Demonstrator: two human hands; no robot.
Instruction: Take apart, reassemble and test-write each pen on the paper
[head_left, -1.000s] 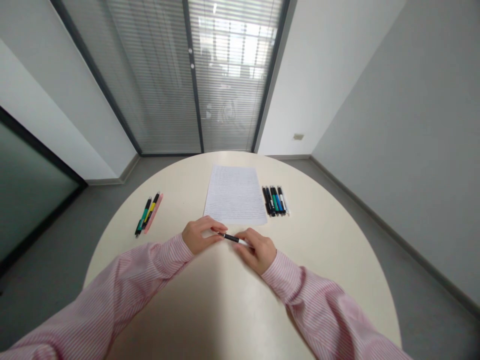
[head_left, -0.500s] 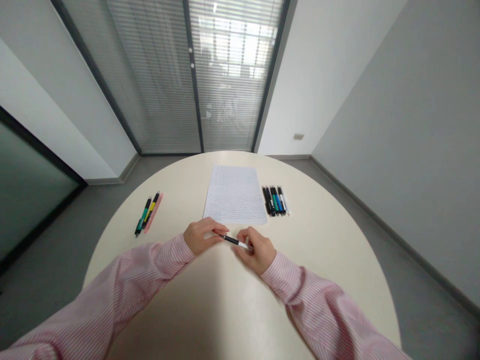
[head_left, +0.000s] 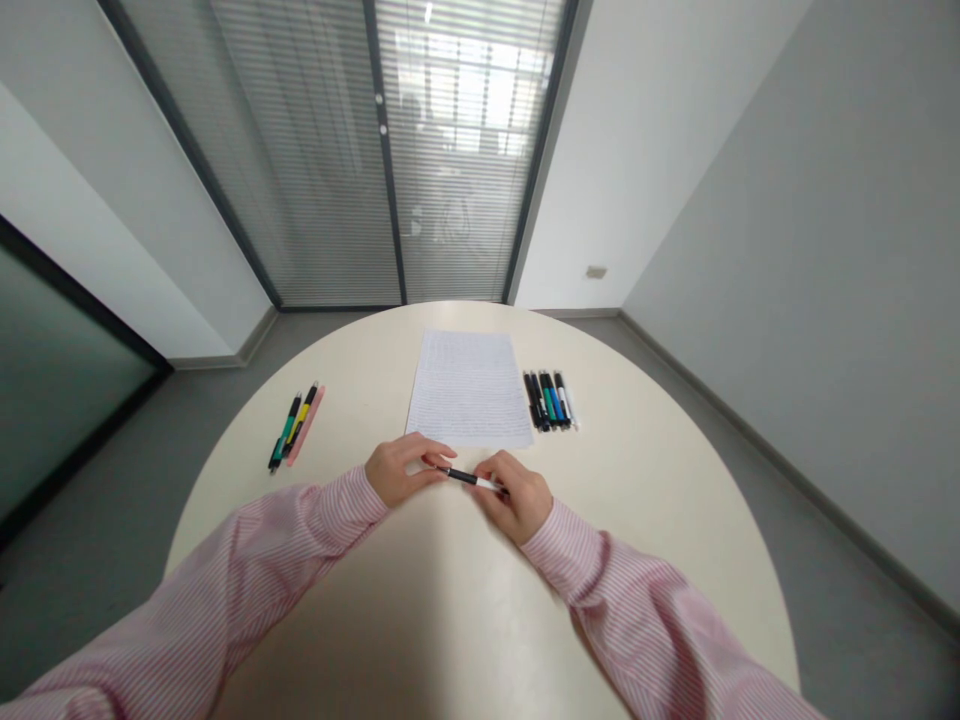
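Observation:
A black-and-white pen (head_left: 463, 477) lies between my two hands, just in front of the paper's near edge. My right hand (head_left: 517, 495) is closed around the pen's white end. The thumb and fingers of my left hand (head_left: 401, 470) pinch the dark, narrow end. Beyond my hands is a sheet of lined paper (head_left: 471, 385), flat on the round table (head_left: 637, 560). What is inside my right palm is hidden.
Several pens in a row (head_left: 550, 400) lie right of the paper, in black, green, blue and white. At the far left a green-and-black pen (head_left: 285, 433), a yellow-and-black pen (head_left: 303, 415) and a pink pen (head_left: 307, 427) lie side by side. Walls stand beyond the table.
Almost nothing has changed. My right hand and the pen's white end have tilted or shifted very slightly upward; both hands keep their hold on the pen.

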